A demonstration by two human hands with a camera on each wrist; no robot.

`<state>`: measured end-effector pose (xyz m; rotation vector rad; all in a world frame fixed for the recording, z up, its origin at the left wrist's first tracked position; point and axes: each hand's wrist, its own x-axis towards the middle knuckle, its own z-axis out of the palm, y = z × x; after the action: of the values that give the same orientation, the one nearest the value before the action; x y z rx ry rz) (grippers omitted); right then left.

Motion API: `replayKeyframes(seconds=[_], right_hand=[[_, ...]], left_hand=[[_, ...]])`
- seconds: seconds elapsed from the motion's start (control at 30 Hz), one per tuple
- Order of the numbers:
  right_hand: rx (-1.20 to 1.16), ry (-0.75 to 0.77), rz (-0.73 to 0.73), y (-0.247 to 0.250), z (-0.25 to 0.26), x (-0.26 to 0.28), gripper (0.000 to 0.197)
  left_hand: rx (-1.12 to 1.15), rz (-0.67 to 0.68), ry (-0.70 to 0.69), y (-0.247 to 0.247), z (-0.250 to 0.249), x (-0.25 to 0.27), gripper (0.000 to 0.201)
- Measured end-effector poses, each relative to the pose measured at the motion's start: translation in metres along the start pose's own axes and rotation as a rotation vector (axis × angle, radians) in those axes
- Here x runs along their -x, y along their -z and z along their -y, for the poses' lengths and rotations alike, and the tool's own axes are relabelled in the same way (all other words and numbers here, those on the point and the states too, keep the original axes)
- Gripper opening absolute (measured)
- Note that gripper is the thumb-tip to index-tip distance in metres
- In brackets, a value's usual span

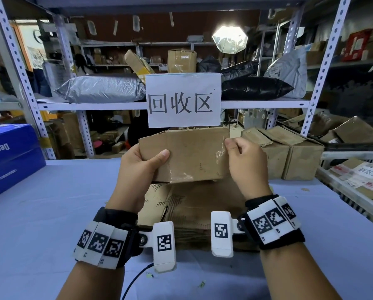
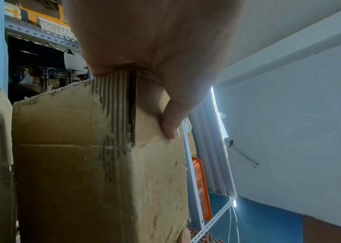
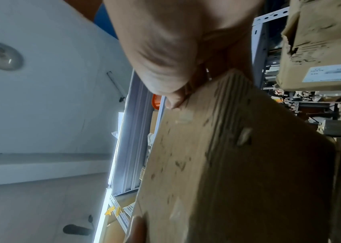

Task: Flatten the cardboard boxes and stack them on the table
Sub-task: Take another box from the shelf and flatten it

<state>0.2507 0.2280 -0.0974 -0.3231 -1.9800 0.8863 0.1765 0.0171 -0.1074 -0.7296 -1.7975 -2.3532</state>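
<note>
1. Cardboard box (image 1: 190, 154): brown, worn, with strips of clear tape; held up in the air above the table (image 1: 51, 202), in front of the paper sign. Its long axis runs left to right, and a broad face is turned toward the person. The upper flap edge is ragged.
2. Left hand (image 1: 138, 167): grips the box's left end, thumb laid across the near face, fingers wrapped behind. The left wrist view shows the thumb (image 2: 171, 121) pressed on a corner of the box (image 2: 103, 180).
3. Right hand (image 1: 246, 163): curled around the right end of the box, thumb on the near face by the tape. The right wrist view is blurred; the thumb tip (image 3: 173, 102) seems to pinch the cardboard edge (image 3: 227, 164).
4. Flattened cardboard stack (image 1: 194, 213): lies flat on the table directly beneath the held box, between the two wrists.
5. Unflattened boxes (image 1: 289, 152): brown, standing on the table to the right, beyond the right hand.
6. Blue carton (image 1: 10, 156): at the table's left edge.
7. White crate (image 1: 354, 182): far right, holding labelled parcels.
8. Paper sign (image 1: 183, 100): white, black characters, hung on the shelf rail behind the box.
9. Metal shelving (image 1: 94, 105): loaded with grey and black bags.
</note>
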Motion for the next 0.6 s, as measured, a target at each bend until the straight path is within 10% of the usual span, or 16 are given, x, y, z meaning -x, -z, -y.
replayKeyframes(seconds=[0.6], right_hand=[[-0.054,0.044,0.156,-0.0003,-0.0009,0.0028,0.043]], left_hand=[[-0.007,-0.03,0.011,0.003,0.0017,-0.0013,0.017]])
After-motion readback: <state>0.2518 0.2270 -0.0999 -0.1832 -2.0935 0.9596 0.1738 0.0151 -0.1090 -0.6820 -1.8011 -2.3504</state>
